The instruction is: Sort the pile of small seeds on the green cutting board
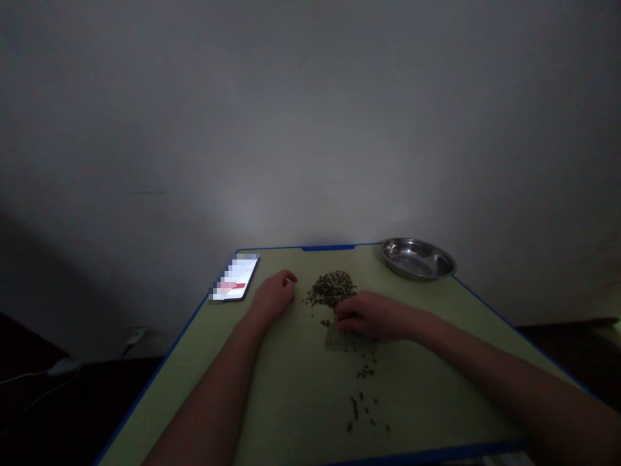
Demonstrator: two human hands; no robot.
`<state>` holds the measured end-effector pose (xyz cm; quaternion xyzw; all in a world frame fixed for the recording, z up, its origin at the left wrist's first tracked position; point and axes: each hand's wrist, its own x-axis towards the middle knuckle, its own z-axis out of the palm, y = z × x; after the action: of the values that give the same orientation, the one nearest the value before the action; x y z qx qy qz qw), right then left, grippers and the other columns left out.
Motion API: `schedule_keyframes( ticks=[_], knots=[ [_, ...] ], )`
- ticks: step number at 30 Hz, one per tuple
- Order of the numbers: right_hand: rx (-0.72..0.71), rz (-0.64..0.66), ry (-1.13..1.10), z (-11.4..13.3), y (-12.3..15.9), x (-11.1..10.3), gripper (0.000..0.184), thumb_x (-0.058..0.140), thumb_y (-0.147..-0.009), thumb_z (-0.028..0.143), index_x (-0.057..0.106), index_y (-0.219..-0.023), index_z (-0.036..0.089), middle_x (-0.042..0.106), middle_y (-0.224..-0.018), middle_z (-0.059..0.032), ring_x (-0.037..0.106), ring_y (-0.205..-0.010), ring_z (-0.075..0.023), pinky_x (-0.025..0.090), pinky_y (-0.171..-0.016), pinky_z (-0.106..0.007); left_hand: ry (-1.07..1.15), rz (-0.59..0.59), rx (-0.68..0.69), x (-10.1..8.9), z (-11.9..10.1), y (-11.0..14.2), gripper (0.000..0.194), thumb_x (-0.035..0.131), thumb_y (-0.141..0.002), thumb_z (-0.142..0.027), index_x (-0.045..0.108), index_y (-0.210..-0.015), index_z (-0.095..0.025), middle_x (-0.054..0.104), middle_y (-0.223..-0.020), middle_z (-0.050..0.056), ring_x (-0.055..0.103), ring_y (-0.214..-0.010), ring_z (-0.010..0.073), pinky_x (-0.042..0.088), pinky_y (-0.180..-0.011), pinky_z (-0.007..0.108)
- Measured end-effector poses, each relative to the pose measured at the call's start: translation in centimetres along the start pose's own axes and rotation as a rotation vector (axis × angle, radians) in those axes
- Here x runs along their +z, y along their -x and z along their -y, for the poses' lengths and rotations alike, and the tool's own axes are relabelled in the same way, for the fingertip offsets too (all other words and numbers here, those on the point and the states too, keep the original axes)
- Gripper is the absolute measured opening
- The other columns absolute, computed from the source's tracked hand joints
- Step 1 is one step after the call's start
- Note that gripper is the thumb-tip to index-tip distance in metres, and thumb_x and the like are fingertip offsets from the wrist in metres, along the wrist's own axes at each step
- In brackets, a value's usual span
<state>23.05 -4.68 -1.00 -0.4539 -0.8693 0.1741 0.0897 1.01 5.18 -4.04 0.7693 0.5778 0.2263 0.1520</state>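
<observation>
A heap of small dark beans or seeds point(332, 288) lies on the pale green tabletop point(295, 388). Just beyond its near right edge rests my right hand point(369, 314), fingers bent down and slightly apart, with a gap showing between them; nothing can be made out in it. Under and beside that hand is a flat, faint, see-through or printed rectangle point(334, 339). My left hand point(275, 294) lies on its side left of the heap, fingers loosely curled in, with no object visible in them. Loose beans point(366, 371) are scattered toward the near edge.
At the far right corner stands a shallow oval steel bowl point(418, 260). A phone point(245, 278) with a lit screen lies at the far left. Blue edging point(328, 247) rims the table, and a grey wall point(310, 129) rises behind it. Cables and a plug point(64, 366) are at left.
</observation>
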Motion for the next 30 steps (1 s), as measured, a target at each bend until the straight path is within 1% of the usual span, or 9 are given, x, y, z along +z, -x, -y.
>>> schedule_keyframes(
  ticks=[5, 10, 13, 22, 30],
  knots=[
    [0.026, -0.021, -0.004, -0.1, 1.0, 0.8, 0.019, 0.053, -0.086, 0.033, 0.065, -0.084, 0.018, 0.063, -0.07, -0.0007, 0.052, -0.06, -0.0109, 0.031, -0.054, -0.021, 0.0, 0.009, 0.0, -0.1, -0.2, 0.1, 0.031, 0.038, -0.074, -0.02, 0.063, -0.093, -0.021, 0.067, -0.075, 0.004, 0.059, -0.073, 0.018, 0.037, -0.061, 0.027],
    [0.008, -0.021, 0.01, 0.0, 2.0, 1.6, 0.019, 0.053, -0.087, 0.032, 0.065, -0.084, 0.018, 0.063, -0.069, -0.0006, 0.053, -0.059, -0.0106, 0.031, -0.054, -0.021, -0.016, 0.003, -0.01, 0.0, -0.4, 0.1, 0.032, 0.039, -0.074, -0.02, 0.063, -0.095, -0.02, 0.068, -0.077, 0.004, 0.059, -0.075, 0.0186, 0.039, -0.062, 0.027],
    [-0.014, -0.006, 0.019, 0.3, 2.3, 1.8, 0.02, 0.052, -0.087, 0.033, 0.064, -0.082, 0.018, 0.063, -0.066, -0.0004, 0.053, -0.057, -0.0104, 0.031, -0.053, -0.02, -0.023, -0.003, -0.002, 0.1, -0.3, 0.0, 0.032, 0.039, -0.074, -0.02, 0.064, -0.095, -0.02, 0.067, -0.077, 0.004, 0.059, -0.075, 0.0188, 0.039, -0.062, 0.027],
    [-0.042, 0.011, 0.038, 1.2, 3.1, 2.3, 0.021, 0.052, -0.088, 0.036, 0.065, -0.086, 0.021, 0.066, -0.068, -0.0011, 0.056, -0.06, -0.0119, 0.032, -0.054, -0.021, -0.033, 0.009, -0.024, 0.1, -0.6, 0.0, 0.032, 0.039, -0.074, -0.02, 0.063, -0.094, -0.022, 0.068, -0.077, 0.003, 0.059, -0.077, 0.019, 0.039, -0.063, 0.028],
    [-0.033, 0.024, 0.025, 2.4, 4.2, 2.6, 0.022, 0.053, -0.087, 0.036, 0.067, -0.086, 0.02, 0.067, -0.068, -0.002, 0.058, -0.059, -0.0128, 0.032, -0.053, -0.021, -0.028, -0.01, -0.007, 0.3, -0.5, 0.2, 0.032, 0.039, -0.075, -0.021, 0.064, -0.095, -0.021, 0.069, -0.079, 0.003, 0.06, -0.08, 0.0194, 0.041, -0.065, 0.028]
  ],
)
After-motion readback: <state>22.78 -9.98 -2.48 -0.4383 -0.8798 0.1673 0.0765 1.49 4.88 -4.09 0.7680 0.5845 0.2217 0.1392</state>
